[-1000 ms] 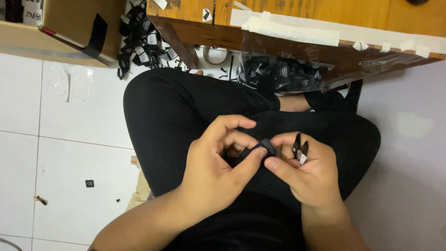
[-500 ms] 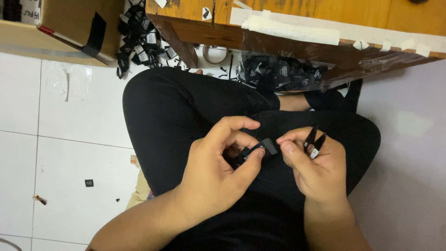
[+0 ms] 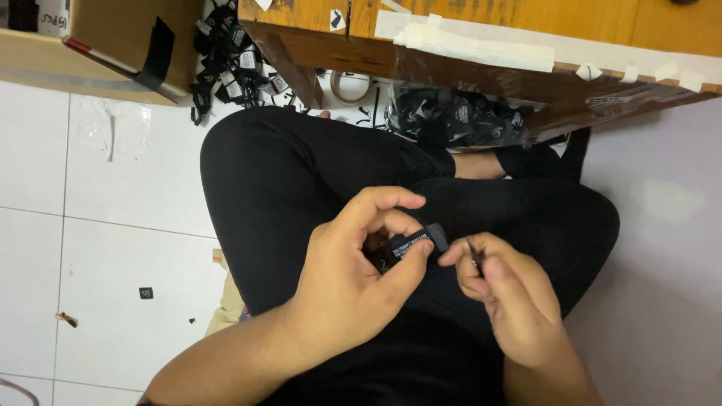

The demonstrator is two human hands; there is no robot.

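Observation:
My left hand point(image 3: 350, 282) holds a small black plastic part with a white label point(image 3: 410, 244) between thumb and fingers, above my lap in black trousers point(image 3: 301, 173). My right hand point(image 3: 508, 301) is just to its right, fingers pinched on a thin dark tool point(image 3: 475, 258) whose tip points toward the part. Most of the tool is hidden inside the fist. Both hands nearly touch at the part.
A wooden table point(image 3: 489, 37) with strips of masking tape runs along the top. A bag of black parts point(image 3: 451, 116) lies under it, more black parts point(image 3: 226, 68) beside a cardboard box point(image 3: 98, 45), and a tape roll point(image 3: 350, 86). White floor tiles point(image 3: 113, 248) lie left.
My right hand has closed its fingers over the tool, which stuck up before, and drawn its tip closer to the black part. My left hand has barely moved.

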